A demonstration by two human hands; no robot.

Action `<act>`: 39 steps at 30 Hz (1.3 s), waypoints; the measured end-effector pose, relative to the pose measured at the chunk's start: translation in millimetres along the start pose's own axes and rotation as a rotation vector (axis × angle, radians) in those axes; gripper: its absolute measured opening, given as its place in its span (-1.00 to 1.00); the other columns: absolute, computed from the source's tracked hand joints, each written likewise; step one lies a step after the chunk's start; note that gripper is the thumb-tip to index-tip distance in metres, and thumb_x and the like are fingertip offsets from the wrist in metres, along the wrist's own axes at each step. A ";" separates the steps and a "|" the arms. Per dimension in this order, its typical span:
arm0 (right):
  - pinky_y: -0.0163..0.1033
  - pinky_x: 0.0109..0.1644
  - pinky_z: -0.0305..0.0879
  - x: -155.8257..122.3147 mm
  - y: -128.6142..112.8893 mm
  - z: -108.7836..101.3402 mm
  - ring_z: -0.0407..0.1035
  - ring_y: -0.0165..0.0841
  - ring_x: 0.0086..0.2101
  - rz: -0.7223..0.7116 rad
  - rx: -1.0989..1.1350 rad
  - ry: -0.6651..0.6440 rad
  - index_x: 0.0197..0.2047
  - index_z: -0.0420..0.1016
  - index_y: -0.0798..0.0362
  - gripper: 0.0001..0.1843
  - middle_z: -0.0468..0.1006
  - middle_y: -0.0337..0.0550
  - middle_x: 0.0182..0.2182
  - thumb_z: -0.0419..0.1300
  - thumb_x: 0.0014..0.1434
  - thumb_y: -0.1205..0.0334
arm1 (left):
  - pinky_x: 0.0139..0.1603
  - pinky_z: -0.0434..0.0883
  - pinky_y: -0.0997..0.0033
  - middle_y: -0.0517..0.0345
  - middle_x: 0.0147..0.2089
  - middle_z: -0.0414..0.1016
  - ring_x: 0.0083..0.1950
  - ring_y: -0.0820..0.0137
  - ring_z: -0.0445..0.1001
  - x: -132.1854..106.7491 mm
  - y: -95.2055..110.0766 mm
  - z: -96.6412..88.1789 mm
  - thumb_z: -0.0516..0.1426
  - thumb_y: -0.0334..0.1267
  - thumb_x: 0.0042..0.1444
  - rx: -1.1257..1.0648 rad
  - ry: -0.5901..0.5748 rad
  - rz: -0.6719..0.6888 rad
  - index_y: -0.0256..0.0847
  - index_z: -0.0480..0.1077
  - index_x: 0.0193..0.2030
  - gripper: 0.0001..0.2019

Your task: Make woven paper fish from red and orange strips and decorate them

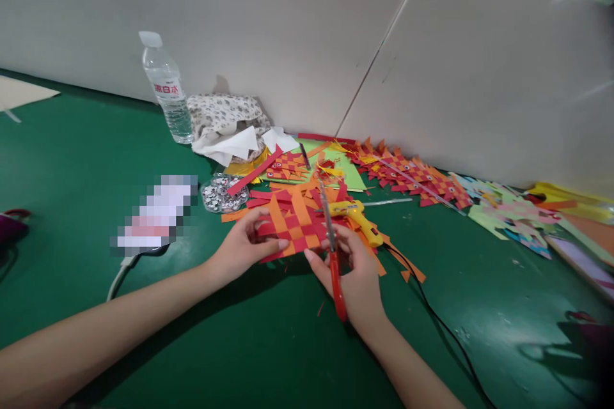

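A woven piece of red and orange paper strips (pixel 293 230) is held up over the green table, its loose strip ends pointing away from me. My left hand (pixel 254 239) pinches its left side, thumb on top. My right hand (pixel 355 275) has red-handled scissors (pixel 337 281) in its grasp, blades pointing away and upward. The fingertips of that hand also touch the paper's right edge. Beyond the piece lie loose red and orange paper strips (pixel 254 195). A yellow glue gun (pixel 362 223) rests just right of the scissor blades.
A water bottle (pixel 167 89) and a tissue pouch (pixel 230 115) stand by the grey partition (pixel 288 25). Left are a bag of googly eyes (pixel 223 193) and a blurred phone (pixel 158 211) on a cable. Finished woven fish (pixel 412 172) lie right. The glue gun's cord (pixel 436 316) runs toward me.
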State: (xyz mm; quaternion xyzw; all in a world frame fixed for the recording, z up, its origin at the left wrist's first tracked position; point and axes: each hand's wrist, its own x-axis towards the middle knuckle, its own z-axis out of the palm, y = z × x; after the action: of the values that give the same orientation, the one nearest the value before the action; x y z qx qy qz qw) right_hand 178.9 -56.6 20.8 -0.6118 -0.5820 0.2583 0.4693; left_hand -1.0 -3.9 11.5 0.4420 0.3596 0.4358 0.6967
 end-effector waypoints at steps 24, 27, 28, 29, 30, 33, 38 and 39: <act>0.01 -0.08 0.37 6.6 12.0 -7.6 0.40 -0.10 -0.13 -0.345 -0.633 -0.074 0.02 0.37 0.11 -0.58 0.52 0.07 -0.16 0.13 0.11 0.11 | -0.26 0.50 0.47 0.14 -0.11 0.51 -0.16 0.35 0.54 -5.6 1.6 -1.2 0.24 -0.19 0.02 0.173 0.303 0.338 -0.13 0.31 -0.17 -0.74; -0.03 -0.05 0.34 8.4 7.1 -12.9 0.39 -0.14 -0.13 -0.370 -0.582 -0.006 -0.10 0.43 0.08 -0.69 0.53 0.03 -0.20 0.11 0.16 0.10 | -0.51 0.44 0.50 0.18 -0.30 0.51 -0.44 0.40 0.53 -7.8 0.5 -2.0 0.24 -0.15 0.00 0.223 0.177 0.199 -0.16 0.34 -0.26 -0.78; -0.05 -0.05 0.34 8.5 4.5 -14.9 0.39 -0.16 -0.12 -0.365 -0.531 -0.006 -0.10 0.43 0.07 -0.71 0.53 0.01 -0.19 0.09 0.19 0.10 | -0.53 0.44 0.48 0.19 -0.34 0.50 -0.49 0.42 0.51 -8.3 -0.3 -2.5 0.24 -0.16 -0.01 0.250 0.130 0.175 -0.16 0.36 -0.27 -0.79; -0.08 -0.07 0.34 8.3 1.7 -16.4 0.39 -0.19 -0.13 -0.348 -0.463 -0.020 -0.09 0.42 0.06 -0.72 0.52 -0.01 -0.18 0.07 0.21 0.11 | -0.52 0.45 0.46 0.18 -0.36 0.49 -0.52 0.43 0.49 -8.6 -1.3 -3.1 0.24 -0.17 -0.01 0.289 0.080 0.164 -0.17 0.38 -0.28 -0.80; -0.12 -0.11 0.36 7.8 -0.9 -17.2 0.41 -0.22 -0.17 -0.321 -0.393 -0.045 -0.08 0.42 0.04 -0.73 0.52 -0.03 -0.19 0.06 0.22 0.11 | -0.52 0.45 0.45 0.17 -0.37 0.50 -0.55 0.44 0.47 -8.8 -2.2 -3.8 0.24 -0.18 -0.01 0.337 0.026 0.167 -0.18 0.40 -0.28 -0.81; -0.21 -0.28 0.38 4.7 -6.3 -15.2 0.42 -0.30 -0.34 -0.211 -0.245 -0.164 -0.21 0.44 0.02 -0.79 0.52 -0.12 -0.34 0.10 0.19 0.09 | -0.46 0.45 0.43 0.11 -0.34 0.54 -0.49 0.41 0.48 -9.2 -4.1 -5.0 0.20 -0.23 0.03 0.517 -0.139 0.229 -0.20 0.46 -0.25 -0.85; -0.23 -0.26 0.42 -0.6 -5.6 -10.0 0.46 -0.30 -0.31 -0.109 -0.033 -0.270 -0.18 0.38 -0.01 -0.79 0.54 -0.16 -0.28 0.21 0.08 0.19 | -0.32 0.45 0.41 0.07 -0.27 0.56 -0.33 0.36 0.52 -10.5 -4.8 -2.7 0.18 -0.25 0.06 0.617 -0.237 0.292 -0.19 0.45 -0.18 -0.82; -0.25 -0.30 0.42 -1.1 -5.1 -10.1 0.47 -0.31 -0.32 -0.082 0.001 -0.273 -0.14 0.36 -0.02 -0.74 0.54 -0.16 -0.28 0.23 0.06 0.20 | -0.35 0.44 0.42 0.08 -0.30 0.56 -0.37 0.38 0.51 -10.5 -5.0 -2.2 0.18 -0.23 0.05 0.596 -0.226 0.271 -0.19 0.42 -0.14 -0.78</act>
State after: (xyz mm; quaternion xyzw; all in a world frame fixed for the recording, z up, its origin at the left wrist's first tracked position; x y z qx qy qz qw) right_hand 185.0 -61.0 29.3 -0.5464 -0.6649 0.3201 0.3961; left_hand -5.3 -14.1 7.4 0.7154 0.3297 0.3483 0.5082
